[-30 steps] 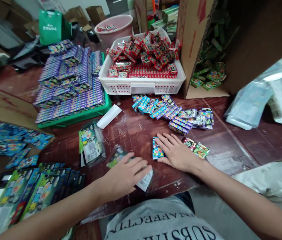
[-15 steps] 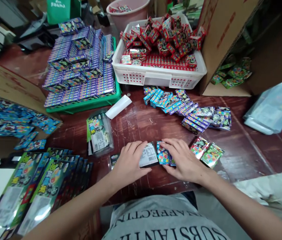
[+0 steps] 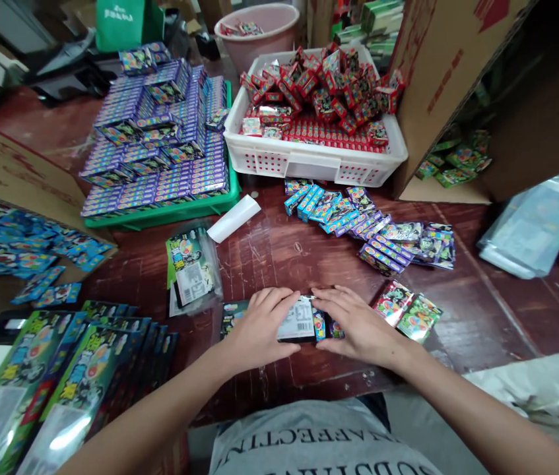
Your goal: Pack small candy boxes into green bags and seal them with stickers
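Observation:
My left hand (image 3: 258, 328) lies across a clear plastic pouch with a printed card (image 3: 299, 320), fingers on its far edge and thumb at its near edge. At the pouch's right end, my right hand (image 3: 361, 326) closes over a small blue box (image 3: 319, 324) and a small purple box (image 3: 336, 329), mostly hidden under the fingers. Part of the blue box shows right beside the card's edge; whether it is inside the pouch I cannot tell. Just right of my right hand lie a red box (image 3: 392, 302) and a green box (image 3: 420, 318), side by side.
Blue and purple boxes (image 3: 348, 214) lie in a row beyond my hands. Behind them stand a white basket (image 3: 309, 161) of red boxes and a green tray (image 3: 170, 214) of purple boxes. Loose pouches (image 3: 193, 270) and filled packs (image 3: 76, 376) lie left; cartons (image 3: 442, 99) flank the table.
My right hand has moved slightly left, bringing the blue box closer to the pouch, and now covers more of both boxes. My left hand stays on the pouch. The view has shifted slightly.

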{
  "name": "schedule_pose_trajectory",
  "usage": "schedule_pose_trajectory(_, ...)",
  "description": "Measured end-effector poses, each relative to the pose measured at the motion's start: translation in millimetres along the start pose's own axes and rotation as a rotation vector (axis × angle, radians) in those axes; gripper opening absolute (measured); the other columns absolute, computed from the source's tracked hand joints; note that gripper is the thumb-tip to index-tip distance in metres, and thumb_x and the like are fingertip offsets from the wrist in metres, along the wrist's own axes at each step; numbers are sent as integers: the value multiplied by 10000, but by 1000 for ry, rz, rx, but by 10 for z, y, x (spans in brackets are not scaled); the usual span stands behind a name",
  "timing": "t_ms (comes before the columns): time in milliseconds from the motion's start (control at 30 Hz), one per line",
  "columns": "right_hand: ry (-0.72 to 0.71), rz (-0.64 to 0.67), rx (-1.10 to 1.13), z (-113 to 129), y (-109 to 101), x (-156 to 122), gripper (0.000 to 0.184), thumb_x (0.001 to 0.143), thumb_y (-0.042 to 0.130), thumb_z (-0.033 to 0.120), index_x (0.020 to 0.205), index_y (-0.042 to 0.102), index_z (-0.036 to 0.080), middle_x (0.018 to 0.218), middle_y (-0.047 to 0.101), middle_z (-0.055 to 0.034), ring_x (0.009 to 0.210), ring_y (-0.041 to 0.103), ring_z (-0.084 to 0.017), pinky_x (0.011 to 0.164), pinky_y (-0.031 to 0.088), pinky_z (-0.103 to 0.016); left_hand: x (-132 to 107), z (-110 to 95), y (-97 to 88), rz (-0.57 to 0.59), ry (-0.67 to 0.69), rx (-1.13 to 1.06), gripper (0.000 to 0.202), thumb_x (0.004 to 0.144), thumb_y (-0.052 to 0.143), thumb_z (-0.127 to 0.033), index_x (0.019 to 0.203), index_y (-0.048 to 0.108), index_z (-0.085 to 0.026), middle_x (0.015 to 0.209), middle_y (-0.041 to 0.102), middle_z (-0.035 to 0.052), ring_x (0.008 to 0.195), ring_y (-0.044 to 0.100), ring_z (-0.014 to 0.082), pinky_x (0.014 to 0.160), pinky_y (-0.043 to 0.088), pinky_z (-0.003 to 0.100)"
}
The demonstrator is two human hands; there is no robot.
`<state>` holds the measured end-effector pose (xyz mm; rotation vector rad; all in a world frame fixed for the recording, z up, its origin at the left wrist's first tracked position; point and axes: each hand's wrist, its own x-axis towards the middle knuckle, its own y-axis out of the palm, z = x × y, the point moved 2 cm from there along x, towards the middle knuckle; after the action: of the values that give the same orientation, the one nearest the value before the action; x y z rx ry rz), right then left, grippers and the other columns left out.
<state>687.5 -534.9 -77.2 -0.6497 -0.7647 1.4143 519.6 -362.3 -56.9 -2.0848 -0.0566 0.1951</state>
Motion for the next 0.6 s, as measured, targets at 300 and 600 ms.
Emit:
schedule_pose_trajectory(300, 34, 104, -151, -163, -453, -120, 832, 806, 779, 469, 1515, 395, 267, 1462, 561, -107, 1419, 410, -352, 1204, -26, -705, 15, 14, 16, 16, -10, -4, 914, 711, 837, -362, 1491, 382, -224, 1450, 490, 118, 1302, 447, 321, 1109, 351, 504)
schedule_pose_trajectory(600, 69, -63, -182, -247, -438, -19, 735, 857, 720, 488, 1488, 427, 254, 1370, 601, -104, 1296, 509, -333, 1219, 112, -672, 0, -82, 53, -42, -53, -64, 918, 717, 831, -349, 1507, 369, -270, 1437, 489, 103, 1296, 449, 327, 1114, 358, 504)
